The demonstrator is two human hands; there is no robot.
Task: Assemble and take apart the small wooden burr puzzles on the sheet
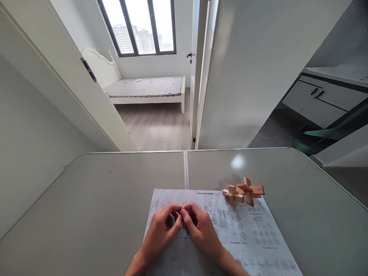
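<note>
My left hand [163, 226] and my right hand [199, 228] meet above a printed sheet [175, 257], their curled fingers closed and the tips touching each other. No object shows between them. On the sheet's upper right, two wooden interlocking burr puzzles stand side by side, to the right of my right hand. The left wooden puzzle [233, 196] is smaller and paler, with a mark on its front. A redder, larger wooden puzzle [249, 191] sits against it, its bars sticking out. Small diagrams and text cover the sheet; my hands and forearms hide part of it.
The sheet lies on a grey table [86, 214] with a pale seam [186, 168] and rounded far corners. Beyond the table, a doorway shows a bed [149, 87] under a window [140, 28]. A white cabinet [322, 99] stands at the right.
</note>
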